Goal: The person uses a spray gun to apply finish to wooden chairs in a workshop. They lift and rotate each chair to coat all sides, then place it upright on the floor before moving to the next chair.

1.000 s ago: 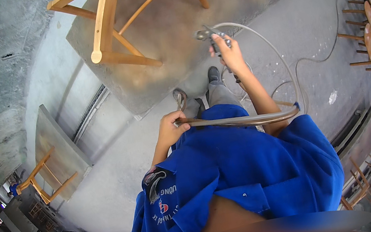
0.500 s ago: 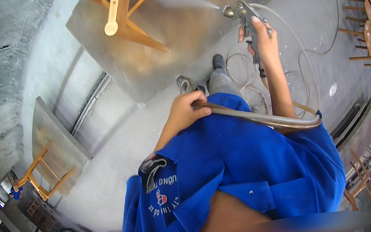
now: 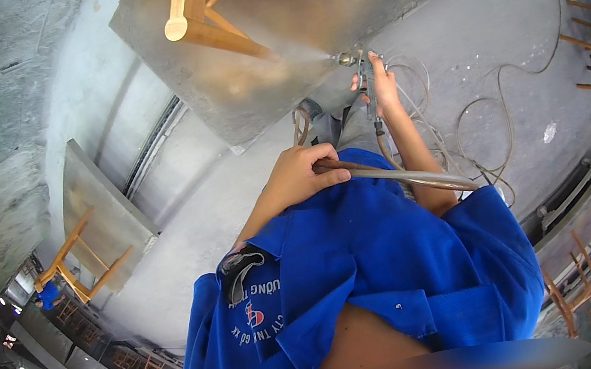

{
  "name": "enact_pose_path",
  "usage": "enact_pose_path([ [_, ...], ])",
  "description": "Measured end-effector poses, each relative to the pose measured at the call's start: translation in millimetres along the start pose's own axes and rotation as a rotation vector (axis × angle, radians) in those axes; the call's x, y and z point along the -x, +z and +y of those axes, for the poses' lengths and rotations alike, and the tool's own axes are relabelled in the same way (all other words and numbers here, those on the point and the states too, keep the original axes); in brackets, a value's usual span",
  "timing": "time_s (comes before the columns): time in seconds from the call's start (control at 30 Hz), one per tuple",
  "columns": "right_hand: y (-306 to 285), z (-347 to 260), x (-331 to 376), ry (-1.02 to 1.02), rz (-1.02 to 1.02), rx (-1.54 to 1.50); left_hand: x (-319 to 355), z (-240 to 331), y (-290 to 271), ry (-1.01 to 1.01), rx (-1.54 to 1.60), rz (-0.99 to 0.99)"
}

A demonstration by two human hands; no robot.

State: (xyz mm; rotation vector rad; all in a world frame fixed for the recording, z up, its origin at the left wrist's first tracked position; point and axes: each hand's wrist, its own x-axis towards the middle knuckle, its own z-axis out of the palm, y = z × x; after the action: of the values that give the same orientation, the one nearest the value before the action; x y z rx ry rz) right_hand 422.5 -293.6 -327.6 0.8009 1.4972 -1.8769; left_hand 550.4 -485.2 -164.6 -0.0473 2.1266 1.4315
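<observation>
Metallic-grey spray gun (image 3: 369, 88) gripped in our right hand (image 3: 384, 87), we point its mist (image 3: 306, 56) toward the wooden furniture frame (image 3: 227, 41) over the board (image 3: 218, 103), our left hand (image 3: 306, 175) curled around hoses (image 3: 421, 176), probably so they hang clear of the wood.

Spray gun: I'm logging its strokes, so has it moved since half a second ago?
Yes. Judged against the near wooden chair leg, the spray gun has shifted left and down in the picture.
</observation>
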Motion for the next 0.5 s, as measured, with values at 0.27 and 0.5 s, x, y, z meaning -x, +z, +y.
enact_pose_path([
  [0.27, -1, 30, -56, -0.049, 0.091, 0.192, 18, -16, -3, -0.068, 0.056, 0.018],
  [0.5, 67, -48, -43, -0.216, -0.171, 0.239, 19, -22, -4, -0.052, 0.155, -0.004],
])
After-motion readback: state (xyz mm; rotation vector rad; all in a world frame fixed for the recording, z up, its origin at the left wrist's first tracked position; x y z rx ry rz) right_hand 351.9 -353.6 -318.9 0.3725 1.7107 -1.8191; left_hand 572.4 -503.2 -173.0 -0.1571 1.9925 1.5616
